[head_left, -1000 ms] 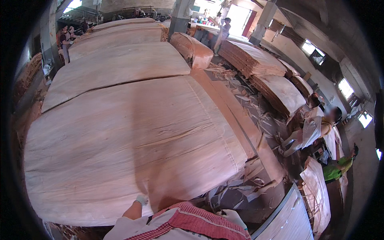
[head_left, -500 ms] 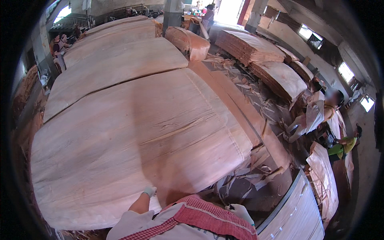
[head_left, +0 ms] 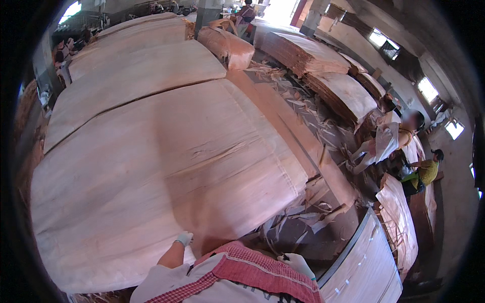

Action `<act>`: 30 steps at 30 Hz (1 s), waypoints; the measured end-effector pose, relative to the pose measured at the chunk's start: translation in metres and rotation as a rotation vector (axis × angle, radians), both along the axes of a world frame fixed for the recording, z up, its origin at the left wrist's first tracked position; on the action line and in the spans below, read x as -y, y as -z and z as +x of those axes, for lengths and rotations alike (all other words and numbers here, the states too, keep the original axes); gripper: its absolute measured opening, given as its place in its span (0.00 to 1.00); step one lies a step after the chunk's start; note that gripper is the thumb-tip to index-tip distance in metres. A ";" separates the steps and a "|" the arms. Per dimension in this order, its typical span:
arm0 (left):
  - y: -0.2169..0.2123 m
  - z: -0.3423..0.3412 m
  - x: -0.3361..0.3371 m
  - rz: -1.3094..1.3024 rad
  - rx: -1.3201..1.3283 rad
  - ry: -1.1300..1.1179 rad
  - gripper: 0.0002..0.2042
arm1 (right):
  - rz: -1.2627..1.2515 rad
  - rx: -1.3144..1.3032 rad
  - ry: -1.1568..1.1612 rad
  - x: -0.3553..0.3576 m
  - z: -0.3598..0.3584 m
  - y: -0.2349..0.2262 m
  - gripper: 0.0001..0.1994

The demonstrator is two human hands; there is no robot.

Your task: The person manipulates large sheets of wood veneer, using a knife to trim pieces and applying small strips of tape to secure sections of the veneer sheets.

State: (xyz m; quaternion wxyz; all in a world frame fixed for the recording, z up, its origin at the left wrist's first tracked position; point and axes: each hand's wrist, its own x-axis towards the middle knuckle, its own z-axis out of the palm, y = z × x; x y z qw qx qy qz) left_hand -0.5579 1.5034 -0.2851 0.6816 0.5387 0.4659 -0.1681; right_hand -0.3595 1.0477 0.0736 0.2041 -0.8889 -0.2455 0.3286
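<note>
Veneer sheet (head_left: 151,171): large, thin, pale pink-brown wood, lying flat on top of a stack and filling the middle of the view; a split runs across its right half.

Further veneer stacks (head_left: 136,65): same kind, lined up behind it toward the far wall.

Side stacks (head_left: 343,91): smaller piles along the right, with two people (head_left: 394,146) bent over them.

Floor strip (head_left: 303,131): littered with wood scraps, between the main stack and the side stacks.

Checked cloth (head_left: 252,267): red and white, on the wearer's chest at the lower edge.

Left hand (head_left: 184,238): white glove, resting on the sheet's near edge; whether it grips cannot be told.

Right hand (head_left: 298,263): white glove, loosely curled, low beside the cloth, off the sheet, grasping nothing visible.
</note>
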 end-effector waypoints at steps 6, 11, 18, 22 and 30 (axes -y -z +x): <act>0.002 -0.024 -0.008 0.056 -0.021 0.057 0.09 | 0.041 0.018 -0.068 -0.004 0.010 0.016 0.25; -0.001 -0.023 -0.002 0.284 -0.072 0.535 0.07 | -0.085 -0.032 -0.020 -0.002 0.009 0.010 0.26; 0.000 -0.010 -0.008 0.177 -0.084 0.255 0.09 | -0.204 -0.105 0.002 -0.002 0.007 0.015 0.29; 0.002 0.020 -0.016 0.410 -0.057 0.637 0.09 | -0.234 -0.081 0.223 -0.005 0.003 0.000 0.21; -0.029 0.100 -0.029 0.643 0.194 0.497 0.11 | 0.106 0.328 -0.268 -0.001 -0.016 0.009 0.18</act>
